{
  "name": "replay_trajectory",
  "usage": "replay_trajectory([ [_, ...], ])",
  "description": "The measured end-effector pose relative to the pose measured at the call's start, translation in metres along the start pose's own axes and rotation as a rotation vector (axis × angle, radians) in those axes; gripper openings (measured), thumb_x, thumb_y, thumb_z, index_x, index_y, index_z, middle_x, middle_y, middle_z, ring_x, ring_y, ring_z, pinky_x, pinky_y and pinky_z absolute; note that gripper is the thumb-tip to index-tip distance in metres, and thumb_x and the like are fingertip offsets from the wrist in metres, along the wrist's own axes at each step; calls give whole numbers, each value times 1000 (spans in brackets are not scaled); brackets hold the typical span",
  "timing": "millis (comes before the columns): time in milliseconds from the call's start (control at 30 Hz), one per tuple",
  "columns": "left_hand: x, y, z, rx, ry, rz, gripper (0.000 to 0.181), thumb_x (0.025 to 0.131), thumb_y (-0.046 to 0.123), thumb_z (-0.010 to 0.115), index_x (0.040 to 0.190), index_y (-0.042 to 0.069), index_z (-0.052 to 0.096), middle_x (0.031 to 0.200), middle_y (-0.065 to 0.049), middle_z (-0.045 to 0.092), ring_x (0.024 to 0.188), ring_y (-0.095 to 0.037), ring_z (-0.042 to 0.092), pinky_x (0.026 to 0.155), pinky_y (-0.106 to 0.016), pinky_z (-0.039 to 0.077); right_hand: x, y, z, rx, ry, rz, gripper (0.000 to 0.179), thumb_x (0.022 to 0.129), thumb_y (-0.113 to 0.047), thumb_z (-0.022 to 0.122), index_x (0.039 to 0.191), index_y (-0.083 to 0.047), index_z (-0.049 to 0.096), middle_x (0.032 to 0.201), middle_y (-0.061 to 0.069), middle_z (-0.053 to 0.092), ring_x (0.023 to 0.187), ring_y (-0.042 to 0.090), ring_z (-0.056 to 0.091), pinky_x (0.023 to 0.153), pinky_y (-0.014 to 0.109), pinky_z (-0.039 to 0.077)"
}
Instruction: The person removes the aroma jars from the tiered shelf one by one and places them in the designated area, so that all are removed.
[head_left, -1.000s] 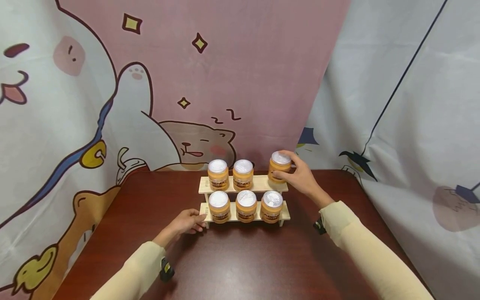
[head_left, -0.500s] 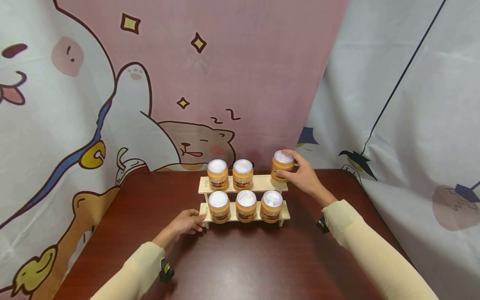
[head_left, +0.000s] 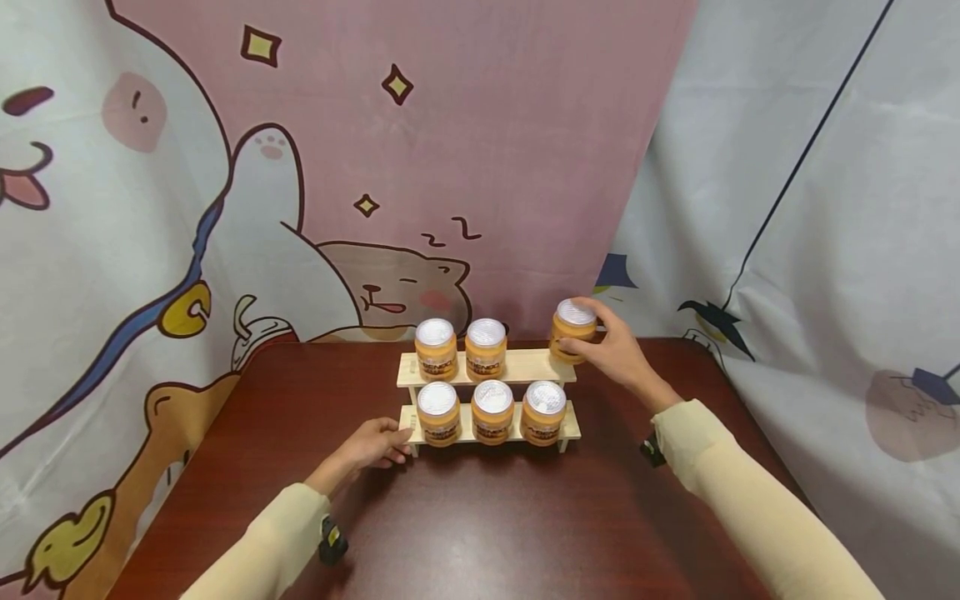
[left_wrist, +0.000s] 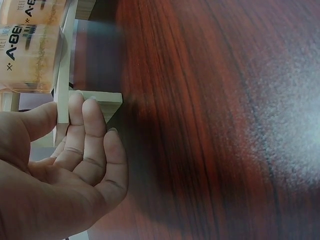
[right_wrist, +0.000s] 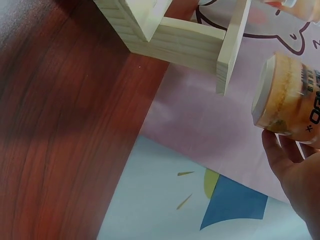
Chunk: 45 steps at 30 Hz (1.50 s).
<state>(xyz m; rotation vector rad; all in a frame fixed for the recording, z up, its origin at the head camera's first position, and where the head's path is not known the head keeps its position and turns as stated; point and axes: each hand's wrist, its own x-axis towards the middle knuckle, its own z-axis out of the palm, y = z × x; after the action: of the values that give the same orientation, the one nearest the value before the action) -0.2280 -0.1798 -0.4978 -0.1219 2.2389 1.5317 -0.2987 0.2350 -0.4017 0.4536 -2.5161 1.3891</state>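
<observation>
A two-tier wooden display rack point(head_left: 525, 365) stands on the table, holding orange jars with whitish lids. My left hand point(head_left: 371, 443) pinches the left end of its lower board point(left_wrist: 62, 97), thumb above and fingers beneath. My right hand point(head_left: 621, 354) grips another orange jar point(head_left: 573, 335) by its sides, over the right end of the upper tier. In the right wrist view this jar point(right_wrist: 287, 97) is apart from the rack, its lettered label partly out of frame. Two jars stand on the upper tier, a middle one point(head_left: 486, 350) among them; three stand on the lower tier.
The dark red-brown table point(head_left: 480, 533) spreads in front of the rack. Close behind it hangs a pink and white curtain point(head_left: 525, 167) printed with cartoon animals. A lower-tier jar point(left_wrist: 30, 55) stands near my left thumb.
My right hand has moved a little to the right and slightly up with the jar in it. The left hand and the other jars have stayed in place.
</observation>
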Motion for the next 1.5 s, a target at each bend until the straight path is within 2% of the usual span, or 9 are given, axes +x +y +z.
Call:
replay_trajectory([
  [267, 1, -1, 1, 0, 4, -5, 27, 101, 26, 59, 110, 0, 56, 83, -4, 72, 67, -10, 64, 67, -33, 51, -3, 2, -5, 10, -9, 15, 72, 86, -29, 80, 148, -22, 44, 137, 15, 53, 113, 35, 60, 83, 39, 53],
  [533, 0, -2, 2, 10, 14, 7, 31, 101, 26, 59, 111, -2, 55, 84, -7, 72, 67, -12, 64, 67, -36, 51, -4, 7, -9, 6, 16, -1, 72, 85, -27, 81, 147, -19, 45, 138, 14, 52, 118, 31, 57, 92, 48, 50],
  [767, 0, -2, 0, 5, 11, 3, 29, 101, 26, 60, 110, -1, 56, 85, -8, 73, 68, -12, 65, 70, -37, 53, -4, 12, -11, -13, 39, -12, 70, 84, -25, 83, 145, -19, 47, 133, 16, 55, 114, 33, 58, 92, 52, 50],
  [1067, 2, -1, 0, 6, 24, -6, 25, 100, 24, 60, 107, 0, 57, 84, -7, 73, 69, -12, 65, 70, -36, 53, -6, 16, -15, -26, 30, -4, 71, 85, -25, 82, 146, -17, 46, 133, 16, 54, 112, 34, 59, 91, 49, 50],
  [1167, 1, 0, 0, -1, 24, -3, 24, 100, 24, 61, 107, 1, 57, 85, -8, 74, 69, -12, 65, 70, -35, 53, -6, 18, -17, -30, 39, 3, 72, 85, -26, 82, 146, -17, 46, 134, 16, 54, 112, 33, 59, 88, 42, 51],
  [1333, 2, -1, 0, -4, 28, -4, 24, 100, 24, 60, 108, 1, 57, 87, -9, 74, 69, -12, 65, 70, -35, 52, -7, 20, -20, -30, 47, -2, 70, 85, -25, 82, 145, -16, 46, 134, 16, 54, 111, 32, 59, 83, 23, 49],
  [1500, 1, -1, 0, -3, 29, -8, 25, 100, 24, 60, 108, 1, 57, 87, -9, 74, 69, -12, 65, 70, -36, 53, -9, 22, -21, -37, 54, 0, 70, 85, -25, 81, 145, -15, 47, 135, 16, 54, 111, 34, 59, 80, 19, 48],
])
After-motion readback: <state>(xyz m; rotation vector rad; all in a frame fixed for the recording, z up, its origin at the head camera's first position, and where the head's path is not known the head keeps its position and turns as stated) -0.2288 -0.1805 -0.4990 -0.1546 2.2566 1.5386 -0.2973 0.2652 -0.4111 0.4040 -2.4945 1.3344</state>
